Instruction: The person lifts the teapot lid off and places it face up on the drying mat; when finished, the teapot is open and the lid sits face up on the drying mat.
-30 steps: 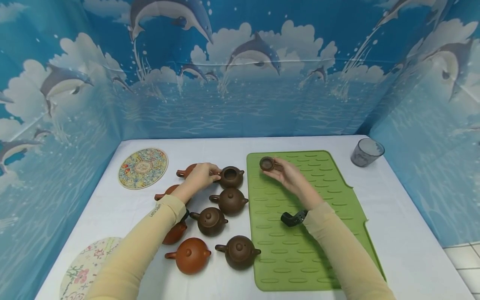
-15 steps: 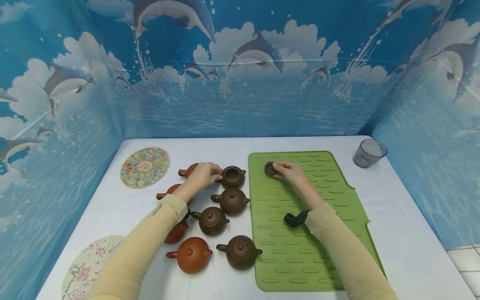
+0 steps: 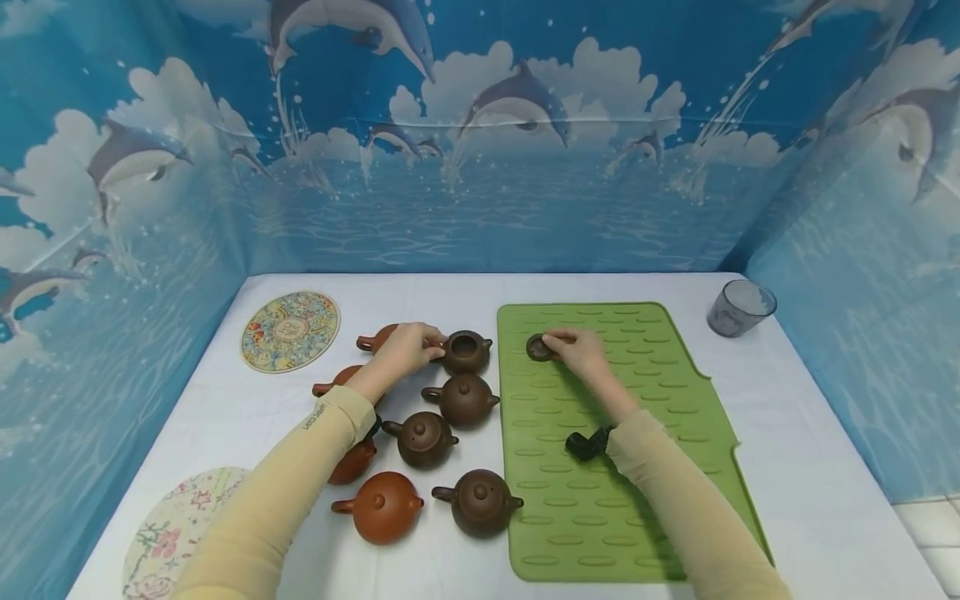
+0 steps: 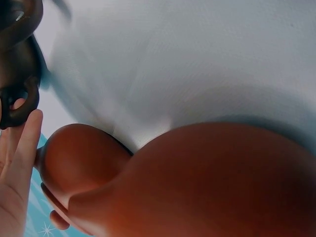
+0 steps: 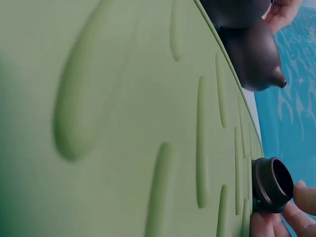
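Observation:
My left hand (image 3: 408, 352) grips the loop handle of a dark brown teapot (image 3: 477, 357), whose top is uncovered. One fingertip shows through the handle loop in the left wrist view. Over the green mat, my right hand (image 3: 585, 354) holds a small dark teapot lid (image 3: 537, 348) by its edge, thumb and fingers at its side. The right wrist view shows this lid (image 5: 272, 183) with its hollow underside turned up, against or just above the mat. An orange-brown teapot (image 4: 217, 182) fills much of the left wrist view.
Several lidded teapots stand left of the green mat (image 3: 555, 467), among them a brown one (image 3: 480, 502) at its edge and an orange one (image 3: 384, 507). Two patterned round mats (image 3: 291, 331) lie at left. A grey glass (image 3: 741, 308) stands at back right.
My right hand has lowered the lid from the air down to the mat and turned from palm-up to holding it from above. The left hand keeps its grip on the teapot handle.

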`<state>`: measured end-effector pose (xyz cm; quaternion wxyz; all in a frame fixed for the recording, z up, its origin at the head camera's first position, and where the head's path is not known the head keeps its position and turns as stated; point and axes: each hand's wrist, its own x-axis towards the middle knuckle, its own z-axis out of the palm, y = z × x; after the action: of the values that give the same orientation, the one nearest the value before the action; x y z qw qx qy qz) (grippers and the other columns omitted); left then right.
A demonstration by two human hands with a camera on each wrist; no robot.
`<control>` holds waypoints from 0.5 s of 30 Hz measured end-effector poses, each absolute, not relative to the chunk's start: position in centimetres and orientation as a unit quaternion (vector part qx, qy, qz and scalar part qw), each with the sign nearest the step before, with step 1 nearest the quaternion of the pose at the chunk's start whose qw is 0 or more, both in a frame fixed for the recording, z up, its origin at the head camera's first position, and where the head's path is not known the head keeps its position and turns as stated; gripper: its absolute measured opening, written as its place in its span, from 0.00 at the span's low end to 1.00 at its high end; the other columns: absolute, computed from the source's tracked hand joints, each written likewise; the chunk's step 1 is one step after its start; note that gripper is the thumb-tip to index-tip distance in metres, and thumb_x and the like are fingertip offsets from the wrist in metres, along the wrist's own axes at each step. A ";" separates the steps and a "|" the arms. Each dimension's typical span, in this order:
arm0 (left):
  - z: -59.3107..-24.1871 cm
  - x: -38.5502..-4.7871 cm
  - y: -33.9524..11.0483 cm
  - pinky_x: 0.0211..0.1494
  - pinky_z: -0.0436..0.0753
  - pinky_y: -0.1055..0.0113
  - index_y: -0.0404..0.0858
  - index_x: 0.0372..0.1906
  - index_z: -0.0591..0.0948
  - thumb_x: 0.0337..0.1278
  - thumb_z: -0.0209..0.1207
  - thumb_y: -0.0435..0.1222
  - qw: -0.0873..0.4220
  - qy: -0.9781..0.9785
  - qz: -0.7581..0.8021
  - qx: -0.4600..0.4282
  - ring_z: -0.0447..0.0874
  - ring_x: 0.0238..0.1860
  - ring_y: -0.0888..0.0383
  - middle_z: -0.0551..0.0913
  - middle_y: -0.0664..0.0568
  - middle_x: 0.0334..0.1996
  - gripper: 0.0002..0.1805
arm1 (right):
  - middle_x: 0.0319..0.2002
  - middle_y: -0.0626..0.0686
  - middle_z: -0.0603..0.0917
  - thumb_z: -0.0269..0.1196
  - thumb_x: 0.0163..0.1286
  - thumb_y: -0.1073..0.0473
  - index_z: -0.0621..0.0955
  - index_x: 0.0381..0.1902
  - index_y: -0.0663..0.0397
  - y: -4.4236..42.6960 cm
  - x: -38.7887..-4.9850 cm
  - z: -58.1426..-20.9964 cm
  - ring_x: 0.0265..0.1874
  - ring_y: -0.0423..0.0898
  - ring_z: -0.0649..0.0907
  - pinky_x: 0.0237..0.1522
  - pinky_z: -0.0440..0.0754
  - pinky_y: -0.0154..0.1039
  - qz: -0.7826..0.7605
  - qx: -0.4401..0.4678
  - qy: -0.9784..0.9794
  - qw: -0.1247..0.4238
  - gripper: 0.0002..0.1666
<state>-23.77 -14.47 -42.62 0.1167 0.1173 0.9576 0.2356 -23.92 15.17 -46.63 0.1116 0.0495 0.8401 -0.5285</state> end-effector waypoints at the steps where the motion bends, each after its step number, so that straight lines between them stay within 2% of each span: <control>1: -42.6 -23.8 -14.4 0.55 0.82 0.55 0.40 0.56 0.84 0.65 0.62 0.38 0.116 0.958 0.235 0.119 0.84 0.53 0.50 0.87 0.47 0.50 0.16 | 0.61 0.66 0.78 0.57 0.76 0.53 0.77 0.62 0.62 15.2 -23.9 -46.6 0.56 0.59 0.82 0.56 0.82 0.47 -0.521 0.048 0.846 0.108 0.24; 9: -42.6 -23.8 -14.1 0.54 0.82 0.55 0.42 0.55 0.83 0.65 0.62 0.38 0.116 0.958 0.229 0.125 0.83 0.51 0.50 0.87 0.47 0.48 0.15 | 0.62 0.65 0.77 0.55 0.77 0.51 0.75 0.65 0.62 15.8 -23.7 -46.5 0.58 0.59 0.80 0.59 0.80 0.50 -0.502 0.035 0.859 0.097 0.26; 15: -42.1 -23.6 -14.9 0.55 0.82 0.55 0.40 0.58 0.81 0.67 0.60 0.38 0.114 0.956 0.222 0.153 0.83 0.53 0.50 0.84 0.46 0.52 0.17 | 0.62 0.64 0.78 0.55 0.77 0.49 0.75 0.65 0.59 15.6 -23.3 -45.3 0.59 0.58 0.79 0.59 0.78 0.52 -0.468 0.018 0.878 0.094 0.27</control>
<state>-23.57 -14.86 -42.12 0.1139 0.1529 0.9561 0.2224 -23.32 15.62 -45.34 0.0939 0.0181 0.8783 -0.4685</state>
